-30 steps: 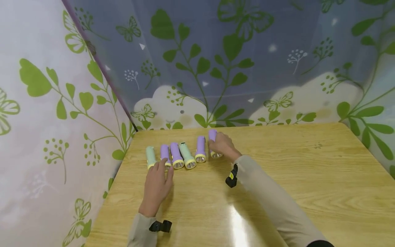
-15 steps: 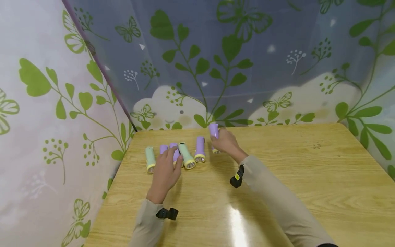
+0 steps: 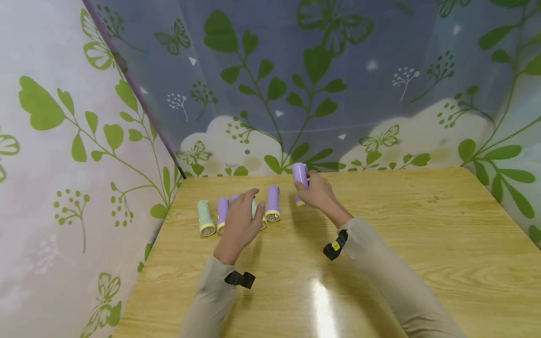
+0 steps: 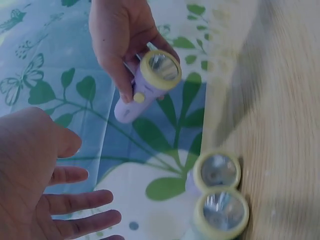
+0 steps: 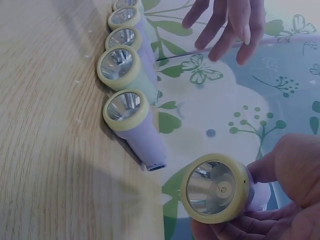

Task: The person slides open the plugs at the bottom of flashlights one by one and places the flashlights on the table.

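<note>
Cloth point(image 3: 405, 51) printed with leaves and butterflies hangs around one wooden bench point(image 3: 422, 211). Six flashlights are here, two green and four purple, each with a yellow rim; five lie on the bench, lenses toward the person. Take the end flashlight point(image 3: 273, 201), the rightmost purple one lying there, as the landmark.

Farthest left of it lies the first green flashlight point(image 3: 204, 217), then the second flashlight point(image 3: 222, 211) and third flashlight point(image 5: 130, 41), both purple, then the other green flashlight point(image 5: 127, 70), just beside the landmark's left.

The left hand point(image 3: 242, 220) hovers left of the landmark, partly covering the third and fourth in the head view, its fingers spread and holding nothing.

Right of the landmark, the right hand point(image 3: 319, 191) has thumb and fingers curled round the sixth, a purple flashlight point(image 3: 300, 174), raised off the bench with its butt tipped up. Two black straps point(image 3: 336, 246), one per wrist, sit by two beige sleeves point(image 3: 393, 272).
</note>
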{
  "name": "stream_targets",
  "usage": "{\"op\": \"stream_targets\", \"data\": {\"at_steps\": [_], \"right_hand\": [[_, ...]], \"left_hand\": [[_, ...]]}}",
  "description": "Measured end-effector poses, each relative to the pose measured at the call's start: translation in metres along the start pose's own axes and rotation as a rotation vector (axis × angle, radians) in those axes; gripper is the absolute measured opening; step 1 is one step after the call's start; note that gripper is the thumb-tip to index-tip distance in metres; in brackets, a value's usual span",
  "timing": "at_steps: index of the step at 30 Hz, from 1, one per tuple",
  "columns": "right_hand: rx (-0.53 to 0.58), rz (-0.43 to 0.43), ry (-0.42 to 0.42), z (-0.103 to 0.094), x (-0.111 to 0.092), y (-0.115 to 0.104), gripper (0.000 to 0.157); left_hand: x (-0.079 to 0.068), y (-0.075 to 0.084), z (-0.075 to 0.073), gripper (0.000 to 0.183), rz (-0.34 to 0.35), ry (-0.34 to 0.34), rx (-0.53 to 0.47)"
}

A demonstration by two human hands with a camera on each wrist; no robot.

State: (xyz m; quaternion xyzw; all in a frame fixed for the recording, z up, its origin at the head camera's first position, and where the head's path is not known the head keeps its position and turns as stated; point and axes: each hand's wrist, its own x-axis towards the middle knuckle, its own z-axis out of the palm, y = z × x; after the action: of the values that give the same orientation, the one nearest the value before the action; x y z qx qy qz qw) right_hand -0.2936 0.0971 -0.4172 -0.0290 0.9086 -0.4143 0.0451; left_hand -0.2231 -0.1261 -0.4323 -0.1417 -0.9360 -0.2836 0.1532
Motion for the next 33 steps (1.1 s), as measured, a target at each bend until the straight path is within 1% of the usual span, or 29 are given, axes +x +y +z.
{"op": "stream_targets", "data": {"at_steps": [3,5,12,15,21,25,28,33], "right_hand": [[0.015,-0.019,0.018,-0.003,-0.004,0.001,0.059],[0.014,-0.037,0.027,-0.004,-0.006,0.002,0.058],[0.034,-0.098,0.052,-0.008,-0.018,0.004,0.058],[0.036,-0.120,0.062,-0.012,-0.025,0.003,0.058],[0.047,-0.156,0.081,-0.020,-0.039,0.001,0.056],[0.054,-0.165,0.086,-0.024,-0.044,0.002,0.055],[0.058,-0.182,0.091,-0.027,-0.048,0.002,0.054],[0.051,-0.230,0.103,-0.027,-0.057,0.004,0.053]], "left_hand": [[0.005,0.005,0.003,0.047,-0.016,-0.048,-0.039],[0.008,0.009,0.004,0.047,-0.021,-0.067,-0.066],[0.020,0.023,0.009,0.045,0.028,-0.079,-0.164],[0.025,0.029,0.010,0.045,0.036,-0.089,-0.212],[0.035,0.042,0.014,0.045,0.033,-0.086,-0.280],[0.041,0.049,0.019,0.043,0.043,-0.081,-0.311],[0.045,0.055,0.022,0.042,0.034,-0.074,-0.350],[0.048,0.066,0.026,0.043,0.025,-0.065,-0.414]]}}
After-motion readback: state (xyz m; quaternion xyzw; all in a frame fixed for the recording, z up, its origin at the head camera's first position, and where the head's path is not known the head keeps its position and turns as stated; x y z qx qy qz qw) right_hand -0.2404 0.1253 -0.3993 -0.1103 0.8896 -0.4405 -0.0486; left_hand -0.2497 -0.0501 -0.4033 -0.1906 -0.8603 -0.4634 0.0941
